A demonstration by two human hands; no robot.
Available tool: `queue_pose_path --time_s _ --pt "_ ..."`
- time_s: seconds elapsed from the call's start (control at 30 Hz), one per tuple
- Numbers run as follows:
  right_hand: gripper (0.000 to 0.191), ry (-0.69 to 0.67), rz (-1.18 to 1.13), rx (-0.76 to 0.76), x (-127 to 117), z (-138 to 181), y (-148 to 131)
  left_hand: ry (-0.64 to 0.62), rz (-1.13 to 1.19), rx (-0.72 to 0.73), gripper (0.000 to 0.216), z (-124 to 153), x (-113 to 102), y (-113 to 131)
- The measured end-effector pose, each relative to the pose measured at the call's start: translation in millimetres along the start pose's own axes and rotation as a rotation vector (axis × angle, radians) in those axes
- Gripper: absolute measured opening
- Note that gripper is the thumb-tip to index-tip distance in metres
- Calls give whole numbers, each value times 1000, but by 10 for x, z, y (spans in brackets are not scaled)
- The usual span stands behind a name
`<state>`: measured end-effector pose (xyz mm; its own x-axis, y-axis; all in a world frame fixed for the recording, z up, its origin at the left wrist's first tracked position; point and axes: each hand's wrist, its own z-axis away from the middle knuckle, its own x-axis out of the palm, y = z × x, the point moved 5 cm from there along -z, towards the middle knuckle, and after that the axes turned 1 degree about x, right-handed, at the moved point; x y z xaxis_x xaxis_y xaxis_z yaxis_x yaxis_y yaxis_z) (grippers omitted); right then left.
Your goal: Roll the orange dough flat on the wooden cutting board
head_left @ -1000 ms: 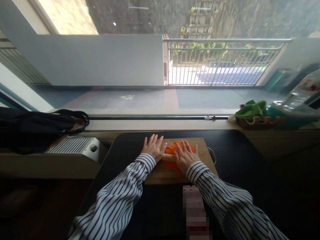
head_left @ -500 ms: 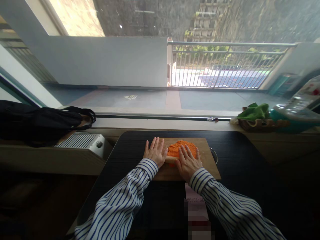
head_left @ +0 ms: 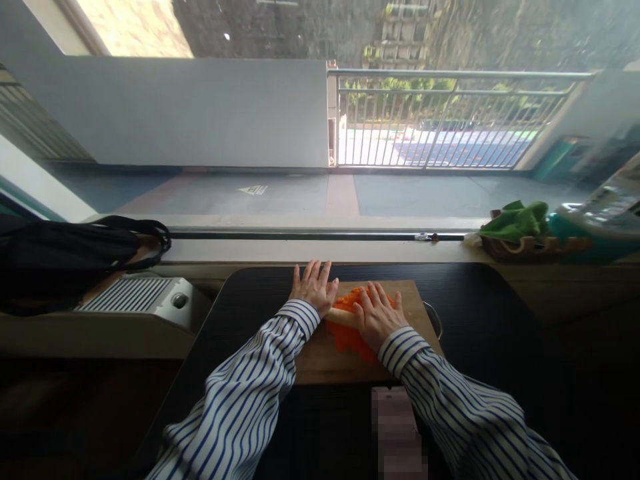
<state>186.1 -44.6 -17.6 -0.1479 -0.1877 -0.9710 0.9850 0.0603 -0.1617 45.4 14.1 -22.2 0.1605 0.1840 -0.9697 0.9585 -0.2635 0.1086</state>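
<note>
A wooden rolling pin (head_left: pixel 344 318) lies across a sheet of soft orange material (head_left: pixel 352 341), which looks like dough or clay. My left hand (head_left: pixel 313 289) rests flat over the pin's left end, fingers spread and pointing away from me. Over the right part of the pin lies my right hand (head_left: pixel 380 316), palm down with its fingers stretched out, hiding that end. Near the pin the orange sheet is smooth and bright; beyond it the surface looks rougher. Beneath everything is a wooden cutting board (head_left: pixel 320 365), with a metal handle (head_left: pixel 434 320) at its right side.
The board sits on a dark table (head_left: pixel 260 293). A pinkish, partly blurred slip (head_left: pixel 395 413) lies in front of it. A white slatted unit (head_left: pixel 135 295) and a black bag (head_left: pixel 65 253) are at left. On the right sill is a basket with green cloth (head_left: pixel 517 221).
Both hands have pushed the rolling pin away from me across the board. More smooth orange material now shows on the near side. The camera view has shifted slightly.
</note>
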Motion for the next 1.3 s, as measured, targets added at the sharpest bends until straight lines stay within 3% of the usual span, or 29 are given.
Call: queue_pose_path --time_s 0.23,0.33,0.5,0.93,1.07,1.3 --pt "58 11 -10 -75 49 29 51 69 -21 -110 54 80 -86 -1" --pt "63 9 18 -41 135 58 108 71 -13 -169 57 194 -94 -23" --pt "64 41 13 -29 188 67 105 32 -11 -126 58 277 -27 -52" --pt "61 58 -49 -19 172 -10 135 34 57 -16 51 -105 86 3" --pt "62 126 -45 -125 172 14 99 63 69 28 48 -162 65 36" --pt "47 201 -19 -405 112 136 86 92 95 -62 50 2 -8 -25"
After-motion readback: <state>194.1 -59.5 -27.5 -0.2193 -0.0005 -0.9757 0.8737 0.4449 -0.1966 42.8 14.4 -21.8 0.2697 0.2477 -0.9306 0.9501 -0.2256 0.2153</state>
